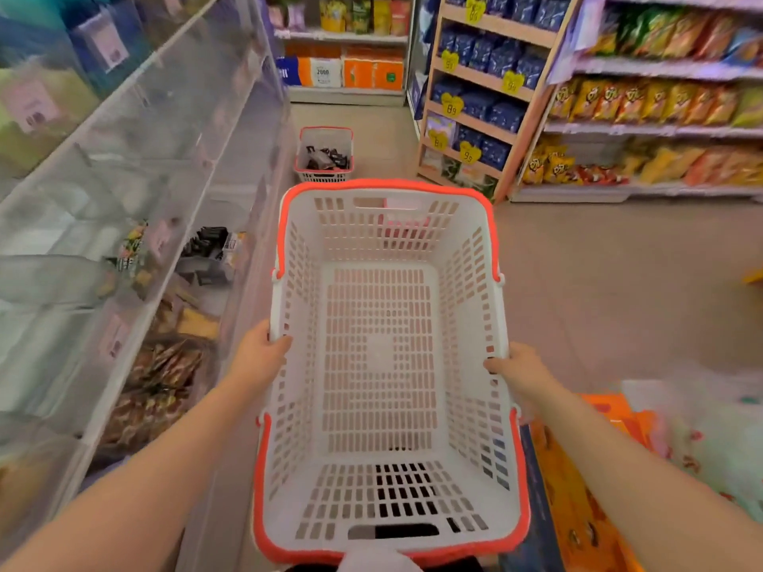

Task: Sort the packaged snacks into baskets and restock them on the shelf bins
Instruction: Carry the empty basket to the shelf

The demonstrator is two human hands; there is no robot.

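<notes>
Both hands hold one white perforated plastic basket with orange-red handles (pixel 382 365) out over the aisle floor: the left hand (pixel 260 357) grips its left rim with the thumb hooked over the edge, and the right hand (pixel 522 367) clamps the right rim, fingers curled inside the wall. Nothing lies in this basket, and its near end is partly cut off by the bottom of the view, where a white shape hides the rim.

A second, smaller white basket with a red rim (pixel 324 155) stands on the floor further up the aisle, close beside the shelving on the left, and holds dark packets (pixel 326 158) too small to count.

Clear plastic shelf bins (pixel 136 225) run along the left, blurred; dark and striped snack packets (pixel 206 249) and brown packets (pixel 165 367) show through their fronts, but the pink labels on them cannot be read.

On the wooden rack of dark blue bags (pixel 487 88), seven yellow heart-shaped price tags (pixel 451 106) show; some seem to read "89" and "99". An orange and white pack (pixel 326 72) on the far shelf carries "2000". Yellow and orange crisp bags (pixel 644 101) fill the right-hand shelves, their logos blurred. Orange flat packs (pixel 578 489) lie at lower right, partly hidden behind the right forearm.
</notes>
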